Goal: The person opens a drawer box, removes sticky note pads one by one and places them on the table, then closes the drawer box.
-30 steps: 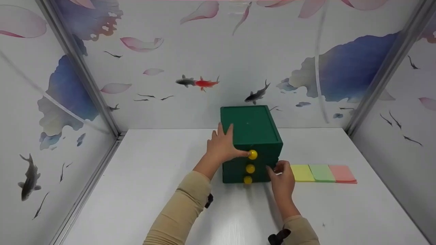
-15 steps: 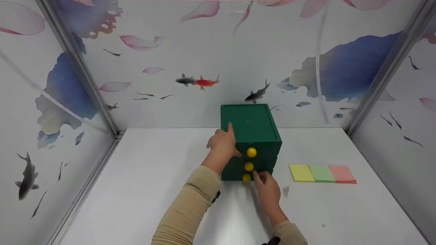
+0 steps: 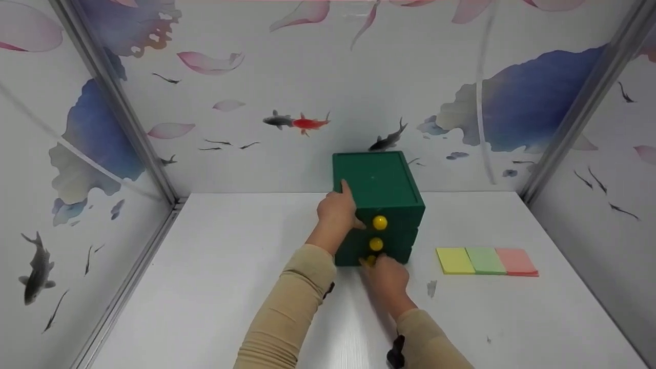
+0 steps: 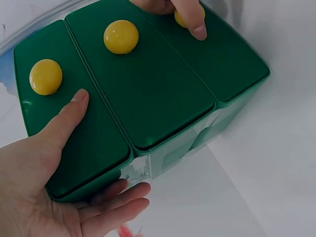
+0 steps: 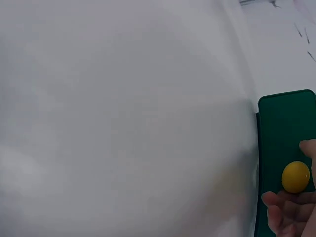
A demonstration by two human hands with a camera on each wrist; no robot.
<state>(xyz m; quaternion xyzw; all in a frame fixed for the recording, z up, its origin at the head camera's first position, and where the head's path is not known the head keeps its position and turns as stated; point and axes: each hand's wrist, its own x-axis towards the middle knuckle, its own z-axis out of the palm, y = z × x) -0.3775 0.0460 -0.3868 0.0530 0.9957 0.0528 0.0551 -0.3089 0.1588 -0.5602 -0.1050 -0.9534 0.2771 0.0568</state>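
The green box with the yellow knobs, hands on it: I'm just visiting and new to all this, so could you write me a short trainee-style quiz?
1. How many yellow knobs are on the front of the green box?
2. Which knob is the right hand at? A) top B) middle C) bottom
3. True or false: in the head view, the coloured paper pads lie to the right of the green box.

Key:
1. Three.
2. C, the bottom knob.
3. True.
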